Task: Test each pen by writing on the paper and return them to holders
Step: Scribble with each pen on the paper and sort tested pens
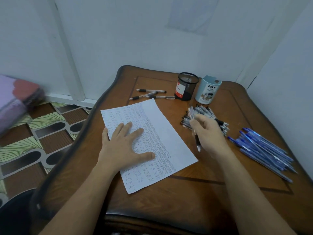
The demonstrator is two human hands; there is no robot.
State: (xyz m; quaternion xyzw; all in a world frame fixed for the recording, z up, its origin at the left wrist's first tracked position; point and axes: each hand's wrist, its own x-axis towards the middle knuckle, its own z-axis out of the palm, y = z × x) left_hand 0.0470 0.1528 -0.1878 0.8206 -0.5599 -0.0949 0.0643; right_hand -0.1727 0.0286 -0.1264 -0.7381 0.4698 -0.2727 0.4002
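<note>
1. Pen (197, 141) with a clear barrel and black rubber sleeve is held in the right hand (207, 133), tip pointing down and toward the person, just off the right edge of the paper (169, 133) and above the table (203, 192).
2. Right-hand grip is closed around that pen, the fingers curled over its barrel.
3. Left hand (125, 145) lies flat on the paper with fingers spread; its grip is apart and holds nothing.
4. Paper lies tilted on the table, its left part filled with rows of small handwritten words, its right strip blank.
5. Behind the right hand sits a heap of black-grip pens (203, 112), partly hidden by the hand.
6. To the right lies a pile of blue pens (264, 151), roughly parallel to one another.
7. Three more loose pens (150, 94) lie beyond the paper's far edge.
8. At the back stand a black mesh holder (187, 87) and, just beside it, a pale blue holder (207, 90); no pens show above either rim.
</note>
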